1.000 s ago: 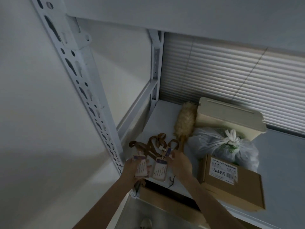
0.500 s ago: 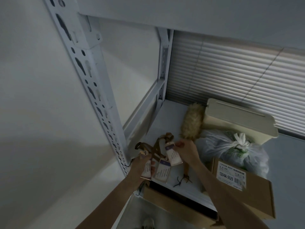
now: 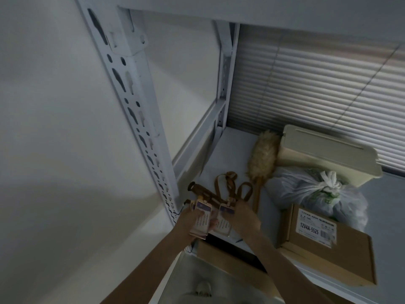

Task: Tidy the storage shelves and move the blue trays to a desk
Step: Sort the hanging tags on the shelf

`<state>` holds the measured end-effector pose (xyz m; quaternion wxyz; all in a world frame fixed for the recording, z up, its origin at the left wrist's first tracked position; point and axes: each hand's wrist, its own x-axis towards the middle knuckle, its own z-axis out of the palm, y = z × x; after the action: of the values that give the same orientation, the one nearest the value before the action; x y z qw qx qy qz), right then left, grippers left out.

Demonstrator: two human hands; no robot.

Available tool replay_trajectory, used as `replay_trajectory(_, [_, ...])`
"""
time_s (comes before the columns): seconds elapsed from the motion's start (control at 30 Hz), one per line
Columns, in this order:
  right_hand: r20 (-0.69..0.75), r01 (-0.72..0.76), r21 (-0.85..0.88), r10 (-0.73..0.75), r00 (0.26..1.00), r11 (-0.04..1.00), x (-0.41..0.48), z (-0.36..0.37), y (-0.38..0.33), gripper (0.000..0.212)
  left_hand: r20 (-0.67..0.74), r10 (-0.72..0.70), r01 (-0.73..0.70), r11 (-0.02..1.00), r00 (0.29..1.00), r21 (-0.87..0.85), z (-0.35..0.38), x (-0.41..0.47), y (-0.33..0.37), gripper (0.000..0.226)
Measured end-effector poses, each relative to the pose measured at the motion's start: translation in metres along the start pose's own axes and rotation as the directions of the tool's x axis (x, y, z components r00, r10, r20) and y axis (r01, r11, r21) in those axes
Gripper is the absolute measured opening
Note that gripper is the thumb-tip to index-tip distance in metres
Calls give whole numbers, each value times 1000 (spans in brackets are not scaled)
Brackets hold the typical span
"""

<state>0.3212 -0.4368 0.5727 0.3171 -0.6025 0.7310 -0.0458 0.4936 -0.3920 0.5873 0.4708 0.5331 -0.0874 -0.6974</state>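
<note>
Dropping back from the feather duster point(image 3: 262, 159), the right hand point(image 3: 246, 218) is bringing its single badge card point(image 3: 224, 219) down beside the left hand point(image 3: 190, 220). Left fingers are curling tight around a stack of badge cards point(image 3: 200, 222), and right fingers are clamping the single card's edge. Their brown lanyards point(image 3: 228, 187) are trailing toward twelve o'clock across the shelf point(image 3: 230, 150). From the hands, a cardboard box point(image 3: 333, 249) is sitting at three o'clock and a tied plastic bag point(image 3: 306, 189) at two, touching a beige bin point(image 3: 328, 154).
</note>
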Motion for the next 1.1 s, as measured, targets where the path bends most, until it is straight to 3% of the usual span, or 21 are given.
replay_trajectory(0.07, [19, -21, -181, 25, 999, 983, -5, 8, -9, 81, -3, -37, 36, 998, 999, -43, -1, -1, 0, 51])
replay_trajectory(0.17, [-21, -57, -211, 53, 998, 976, -8, 16, -16, 96, -19, -49, 48, 996, 999, -79, 0, -2, 1, 27])
replay_trajectory(0.23, [-19, -64, 25, 64, 998, 998, -2, 15, -11, 74, -11, -45, 44, 996, 999, -74, -1, -1, 3, 20])
replay_trajectory(0.3, [-18, -23, 310, 30, 999, 950, 4, 7, -3, 33, 21, -32, 33, 999, 999, -41, 1, -5, 6, 18])
replay_trajectory(0.43, [43, -73, 693, 59, 997, 717, -2, -22, 5, 14, 79, 5, -9, 999, 997, 46, 7, -6, 10, 22])
replay_trajectory(0.53, [84, -101, 777, 56, 995, 622, -7, -34, 6, 6, 62, 9, -14, 997, 998, 70, 14, -2, 11, 6])
replay_trajectory(0.67, [-28, -17, 834, 74, 997, 551, -6, -49, 6, 7, 5, 55, -55, 988, 998, 146, 13, 1, 17, 14])
replay_trajectory(0.77, [54, -72, 871, 51, 997, 487, -13, -57, -5, 6, 22, 37, -40, 991, 999, 124, 21, -4, 22, 9])
replay_trajectory(0.87, [179, -153, 889, -20, 984, 431, -19, -48, -20, 10, 90, 6, -15, 995, 996, 101, 35, -8, 20, 31])
replay_trajectory(0.97, [163, -116, 850, -48, 985, 513, -24, -38, -31, 6, 115, 19, -34, 991, 993, 129, 35, -12, 16, 38])
replay_trajectory(1.1, [-78, 117, 732, -87, 993, 672, -22, -28, -29, 9, 252, -14, -32, 984, 968, 177, 30, -29, 26, 19])
